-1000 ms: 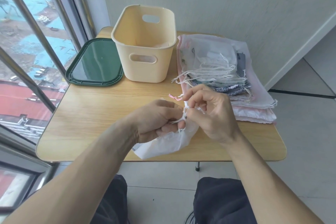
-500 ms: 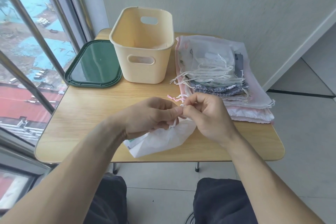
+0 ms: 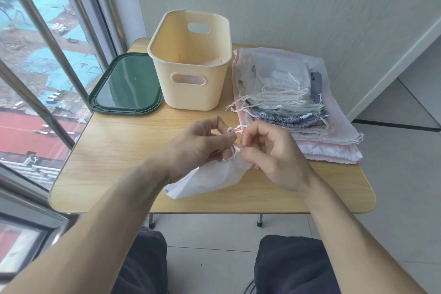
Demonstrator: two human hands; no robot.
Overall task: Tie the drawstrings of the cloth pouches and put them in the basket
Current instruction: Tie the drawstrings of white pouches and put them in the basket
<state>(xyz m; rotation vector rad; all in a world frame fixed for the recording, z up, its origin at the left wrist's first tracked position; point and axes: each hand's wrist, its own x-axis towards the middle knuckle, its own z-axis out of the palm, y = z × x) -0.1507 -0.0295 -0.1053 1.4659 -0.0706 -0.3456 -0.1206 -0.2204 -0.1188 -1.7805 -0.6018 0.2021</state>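
Hands [image 3: 200,145] now farther apart, basket [image 3: 191,93] beyond.

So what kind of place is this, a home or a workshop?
Probably a home, on an enclosed balcony or window corner high up in a building. A small folding table stands beside a tall window looking down on rooftops, with a tiled floor and a plain wall. No workshop tools are in view.

A light wooden table [image 3: 114,150] bears a cream basket [image 3: 191,93], green lid [image 3: 126,88], stacked pouches [image 3: 298,112] and one white pouch [image 3: 210,179]
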